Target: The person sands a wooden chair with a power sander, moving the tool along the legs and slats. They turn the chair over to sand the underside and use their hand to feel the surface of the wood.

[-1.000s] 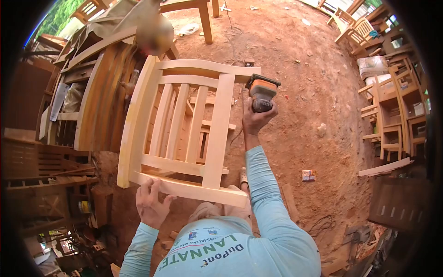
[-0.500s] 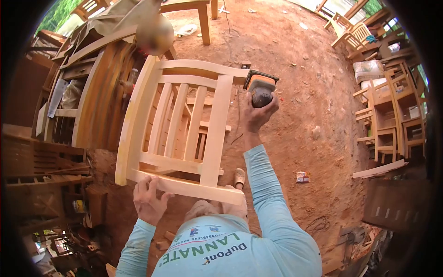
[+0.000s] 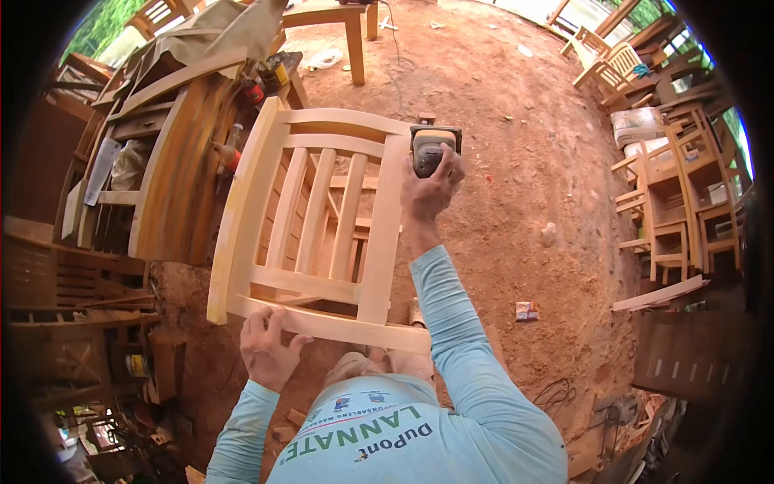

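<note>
A pale unfinished wooden chair point(image 3: 379, 242) lies tipped in front of me, its slatted back facing up. My right hand point(image 3: 430, 189) grips an orange and black power sander point(image 3: 433, 147) pressed against the far end of the chair's right upright. My left hand point(image 3: 268, 348) rests on the near rail of the chair, fingers curled over its edge. My light blue sleeves and printed shirt fill the bottom of the view.
Darker wooden furniture frames point(image 3: 165, 169) are stacked close on the left. More chairs point(image 3: 677, 202) stand at the right, with a loose plank point(image 3: 657, 293) below them. A table leg point(image 3: 355, 44) stands at the back on red dirt ground point(image 3: 516, 185). Small scraps lie about.
My right hand has brought the sander leftward from beyond the chair's corner onto the right upright. The left hand stays on the near rail.
</note>
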The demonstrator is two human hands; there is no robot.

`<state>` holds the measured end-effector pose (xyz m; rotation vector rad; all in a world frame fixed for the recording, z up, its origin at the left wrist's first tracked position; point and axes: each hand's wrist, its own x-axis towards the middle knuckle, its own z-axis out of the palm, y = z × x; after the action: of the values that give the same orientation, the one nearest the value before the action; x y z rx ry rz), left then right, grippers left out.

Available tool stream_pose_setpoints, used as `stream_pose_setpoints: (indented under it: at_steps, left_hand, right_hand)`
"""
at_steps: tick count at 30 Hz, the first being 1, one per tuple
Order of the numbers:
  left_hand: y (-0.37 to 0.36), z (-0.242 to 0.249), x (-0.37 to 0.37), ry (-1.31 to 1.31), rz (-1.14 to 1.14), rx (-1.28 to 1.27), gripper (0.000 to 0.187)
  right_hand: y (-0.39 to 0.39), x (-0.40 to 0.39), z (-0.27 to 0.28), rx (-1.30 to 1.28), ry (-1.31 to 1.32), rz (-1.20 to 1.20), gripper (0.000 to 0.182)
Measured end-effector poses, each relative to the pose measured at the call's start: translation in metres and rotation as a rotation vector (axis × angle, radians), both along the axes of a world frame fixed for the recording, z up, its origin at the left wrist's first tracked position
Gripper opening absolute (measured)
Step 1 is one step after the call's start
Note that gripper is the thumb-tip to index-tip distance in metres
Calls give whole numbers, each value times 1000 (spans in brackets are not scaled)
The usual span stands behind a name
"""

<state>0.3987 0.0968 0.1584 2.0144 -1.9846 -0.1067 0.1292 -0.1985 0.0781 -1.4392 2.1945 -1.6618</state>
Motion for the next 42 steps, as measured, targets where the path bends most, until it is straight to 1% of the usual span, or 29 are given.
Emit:
stream_pose_setpoints:
  at_steps: [1,7,10,13,18,21,22,23,24,26,28,31,32,37,42]
  left_hand:
    - [0,0,0,4,0,1,71]
    - [-2,3,0,7,-2,9,71]
    - [-3,5,-1,2,-7,3,70]
    - [-3,4,1,-2,-32,-8,68]
    - [-2,3,0,7,0,-6,69]
    - [-1,0,-2,4,16,-19,69]
    - [-2,0,-2,0,16,-23,69]
    - [-3,1,-3,6,12,-18,69]
    - [-3,3,-4,11,9,-11,69]
    - [-4,4,-5,2,1,6,69]
    - [-5,5,-5,-25,-7,20,69]
    - [-6,10,-10,-68,-3,67,69]
    - [-6,11,-10,-79,-5,72,69]
    - [-8,12,-12,-126,-8,113,69]
    - [-11,14,-15,-135,-26,113,68]
  right_hand:
    - [1,1,3,38,-22,6,85]
    - [-3,-2,-1,-42,4,-31,85]
    - [-2,-15,-1,-66,60,-54,83]
    - [-2,-31,6,-78,24,-106,80]
    - [2,-62,8,-93,-73,-213,78]
    - [7,-81,-17,-162,-374,-315,75]
    - [11,-86,-23,-256,-801,-219,71]
    - [6,-100,-53,-295,-982,-181,67]
    - [1,-119,-108,-332,-1163,-143,63]
    - [1,-129,-155,-345,-1488,14,56]
    - [9,-118,-169,-300,-1764,267,50]
    - [7,-92,-176,-344,-1966,446,50]
    - [1,-85,-187,-371,-2010,527,53]
    - [-21,-59,-182,-472,-2197,625,55]
    - [-31,-63,-187,-517,-2227,731,58]
